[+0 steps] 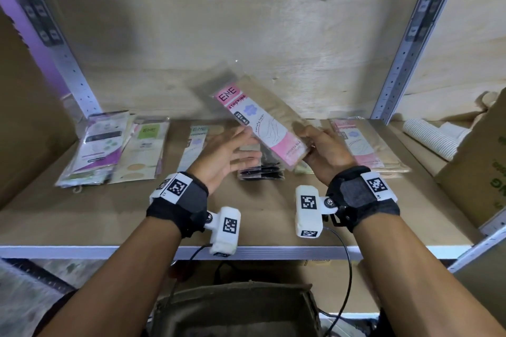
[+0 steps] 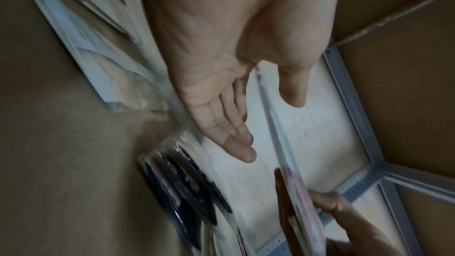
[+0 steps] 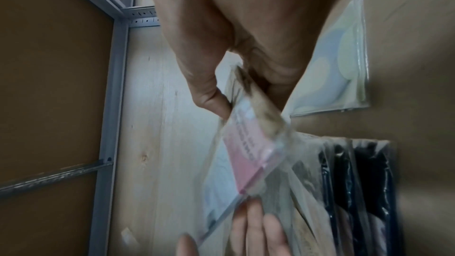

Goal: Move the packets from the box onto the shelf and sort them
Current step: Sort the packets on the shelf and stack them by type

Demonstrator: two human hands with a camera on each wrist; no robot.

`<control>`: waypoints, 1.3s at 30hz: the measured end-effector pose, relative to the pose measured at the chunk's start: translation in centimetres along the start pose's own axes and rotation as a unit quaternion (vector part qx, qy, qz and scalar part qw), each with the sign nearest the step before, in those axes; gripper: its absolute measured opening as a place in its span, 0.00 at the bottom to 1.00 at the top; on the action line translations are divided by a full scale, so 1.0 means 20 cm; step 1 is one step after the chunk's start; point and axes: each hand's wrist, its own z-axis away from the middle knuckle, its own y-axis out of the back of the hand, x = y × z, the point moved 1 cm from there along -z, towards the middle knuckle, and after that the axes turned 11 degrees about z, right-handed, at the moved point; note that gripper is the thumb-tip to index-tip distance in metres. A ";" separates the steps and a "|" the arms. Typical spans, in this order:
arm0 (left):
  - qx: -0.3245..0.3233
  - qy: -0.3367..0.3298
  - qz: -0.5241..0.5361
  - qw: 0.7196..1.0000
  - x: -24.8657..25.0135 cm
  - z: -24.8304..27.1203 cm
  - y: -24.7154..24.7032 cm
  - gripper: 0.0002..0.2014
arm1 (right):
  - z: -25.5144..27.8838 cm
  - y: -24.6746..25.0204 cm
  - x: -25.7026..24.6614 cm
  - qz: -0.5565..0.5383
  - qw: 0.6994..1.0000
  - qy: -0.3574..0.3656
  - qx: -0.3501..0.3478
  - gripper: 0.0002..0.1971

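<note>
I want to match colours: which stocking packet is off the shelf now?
The pink-labelled stocking packet, gripped at its lower end by the right hand; all other packets lie flat on the shelf.

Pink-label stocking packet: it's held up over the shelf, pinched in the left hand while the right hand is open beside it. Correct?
Not quite. The right hand pinches the pink-label stocking packet at its lower end, and the left hand is open beside it, fingers straight. It is held up over the shelf. The head view shows this.

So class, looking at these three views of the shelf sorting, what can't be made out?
- Dark packets: labels hidden behind both hands, head view.
- Pink-labelled clear stocking packet: small print motion-blurred, all views.
- Brown cardboard box: contents cut off by the right edge.
- Left hand: packet contact unclear.
</note>
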 end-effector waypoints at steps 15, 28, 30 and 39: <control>0.068 -0.023 -0.178 0.981 -0.14 -0.34 -0.52 0.26 | -0.03 0.39 -0.12 0.265 0.950 0.065 0.153 0.20; -0.003 0.075 -0.298 0.952 -0.41 -0.64 -0.98 0.23 | -0.01 0.89 -0.19 0.480 0.827 -0.032 0.291 0.04; 0.007 0.093 -0.306 0.948 -0.44 -0.65 -1.01 0.23 | -0.01 0.92 -0.18 0.481 0.829 -0.055 0.279 0.03; 0.038 0.127 -0.287 0.949 -0.48 -0.63 -1.06 0.24 | -0.02 0.97 -0.12 0.500 0.820 -0.086 0.265 0.19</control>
